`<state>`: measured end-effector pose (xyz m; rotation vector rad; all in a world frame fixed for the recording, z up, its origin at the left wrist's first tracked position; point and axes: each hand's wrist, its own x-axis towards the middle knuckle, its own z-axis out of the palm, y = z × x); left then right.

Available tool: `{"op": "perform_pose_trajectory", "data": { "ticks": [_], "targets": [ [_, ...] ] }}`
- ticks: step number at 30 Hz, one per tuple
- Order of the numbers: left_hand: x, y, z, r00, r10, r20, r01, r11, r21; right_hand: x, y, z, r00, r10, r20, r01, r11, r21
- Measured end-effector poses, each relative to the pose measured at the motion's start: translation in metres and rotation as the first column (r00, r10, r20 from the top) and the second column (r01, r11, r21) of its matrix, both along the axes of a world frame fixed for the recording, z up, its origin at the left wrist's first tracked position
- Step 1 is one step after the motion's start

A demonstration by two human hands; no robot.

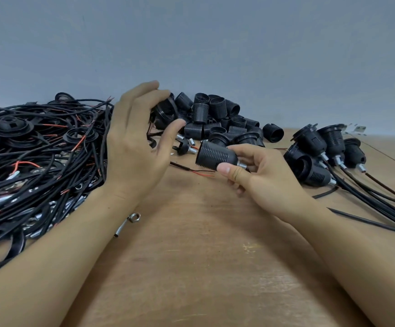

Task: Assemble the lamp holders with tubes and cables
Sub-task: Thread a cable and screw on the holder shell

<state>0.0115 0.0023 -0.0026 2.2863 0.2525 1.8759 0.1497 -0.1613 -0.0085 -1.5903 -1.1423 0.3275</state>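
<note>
Right hand (pixel 262 175) grips a ribbed black lamp holder (pixel 216 156) above the worktop (pixel 203 256); left hand (pixel 139 138) curls around a black ring (pixel 165 109), cables (pixel 38 161) at left.

A scuffed wooden table (pixel 203 267) stands against a plain grey-blue wall (pixel 215 43).

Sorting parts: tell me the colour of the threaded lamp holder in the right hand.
Black, ribbed lamp holder; head view.

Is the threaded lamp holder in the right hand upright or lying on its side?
On its side. The right hand holds the lamp holder above the table, metal tube end toward the palm.
</note>
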Motion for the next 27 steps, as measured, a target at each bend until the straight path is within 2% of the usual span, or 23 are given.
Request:
{"op": "perform_pose_trajectory", "data": {
  "ticks": [2, 3, 4, 5, 7, 9, 12, 16, 20, 22, 25, 27],
  "targets": [
    [0.000, -0.005, 0.003, 0.996, -0.077, 0.043, 0.072, 0.993, 0.093, 0.001, 0.000, 0.001, 0.999, -0.047, 0.002, 0.047, 0.997, 0.055],
    [0.001, -0.008, 0.002, 0.989, -0.145, 0.035, 0.141, 0.986, 0.087, 0.001, 0.000, 0.002, 0.998, -0.066, -0.003, 0.066, 0.994, 0.083],
    [0.002, -0.013, 0.000, 0.971, -0.238, 0.011, 0.238, 0.971, 0.004, 0.001, 0.000, 0.004, 0.997, -0.076, -0.019, 0.077, 0.991, 0.107],
    [0.002, -0.019, -0.001, 0.938, -0.348, -0.011, 0.342, 0.927, -0.151, 0.001, 0.000, 0.005, 0.997, -0.077, -0.032, 0.081, 0.989, 0.124],
    [0.004, -0.029, -0.005, 0.849, -0.528, -0.010, 0.470, 0.765, -0.440, 0.001, -0.001, 0.007, 0.998, -0.068, -0.013, 0.070, 0.989, 0.132],
    [0.005, -0.031, -0.006, 0.804, -0.594, 0.008, 0.489, 0.653, -0.578, 0.001, -0.002, 0.007, 0.997, -0.068, 0.038, 0.063, 0.990, 0.124],
    [0.006, -0.026, -0.004, 0.769, -0.638, 0.047, 0.483, 0.530, -0.697, 0.004, -0.004, 0.006, 0.990, -0.100, 0.098, 0.090, 0.990, 0.105],
    [0.007, -0.026, -0.006, 0.755, -0.652, 0.063, 0.426, 0.417, -0.803, 0.007, -0.007, 0.006, 0.968, -0.102, 0.230, 0.089, 0.994, 0.068],
    [0.006, -0.023, -0.004, 0.709, -0.688, 0.153, 0.441, 0.263, -0.858, 0.007, -0.010, 0.006, 0.957, -0.058, 0.283, 0.043, 0.997, 0.059],
    [0.003, -0.020, -0.004, 0.683, -0.709, 0.172, 0.448, 0.222, -0.866, 0.008, -0.011, 0.005, 0.965, -0.053, 0.258, 0.052, 0.999, 0.012],
    [0.000, -0.018, -0.004, 0.624, -0.758, 0.191, 0.467, 0.166, -0.869, 0.011, -0.010, 0.004, 0.998, -0.016, 0.061, 0.017, 1.000, -0.022],
    [-0.001, -0.017, -0.003, 0.572, -0.794, 0.207, 0.506, 0.143, -0.851, 0.014, -0.010, 0.005, 1.000, -0.003, -0.006, 0.002, 1.000, -0.024]
  ]
}}
